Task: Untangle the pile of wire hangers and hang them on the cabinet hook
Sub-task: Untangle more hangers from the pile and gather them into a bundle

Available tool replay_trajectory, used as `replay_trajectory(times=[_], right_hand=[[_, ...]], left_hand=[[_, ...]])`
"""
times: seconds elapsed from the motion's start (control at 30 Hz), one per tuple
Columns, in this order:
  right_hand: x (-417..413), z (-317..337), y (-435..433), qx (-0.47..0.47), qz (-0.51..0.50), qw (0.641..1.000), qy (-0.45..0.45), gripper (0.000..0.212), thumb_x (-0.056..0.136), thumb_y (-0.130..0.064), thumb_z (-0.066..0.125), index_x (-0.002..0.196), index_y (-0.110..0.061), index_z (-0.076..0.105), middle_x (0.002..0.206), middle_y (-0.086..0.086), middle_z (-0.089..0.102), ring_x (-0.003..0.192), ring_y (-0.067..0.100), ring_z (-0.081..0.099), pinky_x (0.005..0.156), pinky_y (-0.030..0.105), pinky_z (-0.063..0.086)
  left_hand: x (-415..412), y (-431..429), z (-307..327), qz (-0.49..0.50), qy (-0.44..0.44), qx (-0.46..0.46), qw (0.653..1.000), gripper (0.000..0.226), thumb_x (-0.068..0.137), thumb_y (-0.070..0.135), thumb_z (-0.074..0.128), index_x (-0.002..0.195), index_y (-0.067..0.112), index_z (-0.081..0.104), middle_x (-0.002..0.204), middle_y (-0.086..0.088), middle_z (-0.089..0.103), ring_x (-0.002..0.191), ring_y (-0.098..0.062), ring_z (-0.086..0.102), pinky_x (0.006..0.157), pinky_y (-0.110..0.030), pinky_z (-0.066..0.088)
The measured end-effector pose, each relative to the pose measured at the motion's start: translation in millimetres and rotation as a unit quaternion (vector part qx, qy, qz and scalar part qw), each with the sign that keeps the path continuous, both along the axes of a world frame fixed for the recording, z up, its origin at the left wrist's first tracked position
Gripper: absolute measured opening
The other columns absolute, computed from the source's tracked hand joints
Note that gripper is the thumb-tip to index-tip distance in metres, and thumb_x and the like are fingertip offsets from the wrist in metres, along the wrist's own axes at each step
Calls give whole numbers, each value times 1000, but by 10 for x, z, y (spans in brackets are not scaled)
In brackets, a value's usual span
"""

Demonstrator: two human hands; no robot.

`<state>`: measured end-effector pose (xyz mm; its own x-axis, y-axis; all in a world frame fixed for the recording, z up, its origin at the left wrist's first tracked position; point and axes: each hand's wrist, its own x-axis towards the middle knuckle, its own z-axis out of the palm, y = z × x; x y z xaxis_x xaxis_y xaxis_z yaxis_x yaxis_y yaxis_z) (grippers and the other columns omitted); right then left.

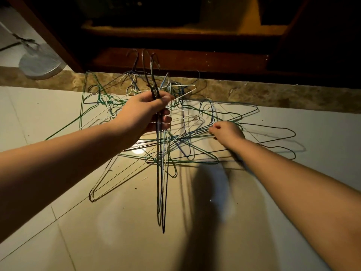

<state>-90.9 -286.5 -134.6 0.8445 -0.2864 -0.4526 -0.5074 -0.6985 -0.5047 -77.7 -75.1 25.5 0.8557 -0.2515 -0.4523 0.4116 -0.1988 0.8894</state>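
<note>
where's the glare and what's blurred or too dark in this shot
Head view: a bright glare spot on the glossy floor under the left hand, which grips a hanger bundle; a smeared, blurry shadow below the right hand, which pinches wire in the hanger pile; the cabinet is nearly black; the wide-angle lens bows the stone threshold.

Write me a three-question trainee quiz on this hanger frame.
1. True or false: the left hand grips a bundle of hangers by their necks.
2. The pile lies on: A) a tiled floor B) a shelf C) a table.
3. Which hand reaches down into the pile?
Key: 1 true; 2 A; 3 the right hand.
</note>
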Motion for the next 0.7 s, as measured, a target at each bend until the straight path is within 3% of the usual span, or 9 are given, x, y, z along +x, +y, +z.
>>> replay_trajectory(times=[0.1, 0.23, 0.33, 0.4, 0.5, 0.7], right_hand=[[-26, 44, -77, 2, 11, 1000, -11, 25, 90, -33, 53, 80, -12, 63, 79, 8, 61, 79, 28, 56, 59, 30, 35], [-5, 205, -183, 61, -39, 997, -18, 26, 88, -26, 58, 64, -16, 55, 64, 4, 54, 66, 25, 53, 63, 31, 42], [13, 370, -282, 99, -83, 992, 6, 17, 87, -22, 59, 71, -15, 62, 69, 6, 55, 67, 24, 49, 59, 33, 42], [-21, 474, -343, 91, -71, 993, 19, 19, 89, -28, 55, 78, -14, 64, 75, 8, 54, 64, 21, 46, 54, 27, 36], [-116, 598, -432, 70, -97, 993, -7, 39, 89, -46, 50, 63, -18, 58, 61, 1, 50, 53, 17, 41, 49, 26, 30], [-312, 905, -641, -11, -146, 989, -28, 35, 87, -32, 48, 56, -16, 56, 59, 6, 53, 59, 24, 48, 57, 30, 35]], left_hand=[[-7, 36, -39, -6, -9, 27, 1000, 14, 94, 15, 49, 96, 17, 63, 80, -4, 56, 71, -14, 61, 66, -28, 57], [-72, 82, -89, -12, -14, 63, 998, 14, 94, 13, 49, 97, 15, 63, 83, -5, 58, 71, -13, 60, 63, -25, 57], [-118, 105, -100, -20, -14, 79, 997, 14, 93, 12, 49, 94, 16, 62, 83, -3, 58, 70, -12, 60, 59, -22, 55], [-137, 99, -94, -26, -13, 84, 996, 13, 93, 11, 49, 94, 16, 62, 84, -4, 57, 70, -12, 60, 59, -21, 55], [-151, 68, -54, -35, -14, 78, 996, 13, 93, 11, 49, 94, 16, 61, 84, -4, 57, 70, -13, 60, 58, -21, 55], [-204, 20, 53, -44, -19, 69, 996, 14, 94, 12, 49, 91, 18, 61, 86, -6, 58, 72, -16, 61, 71, -31, 54]])
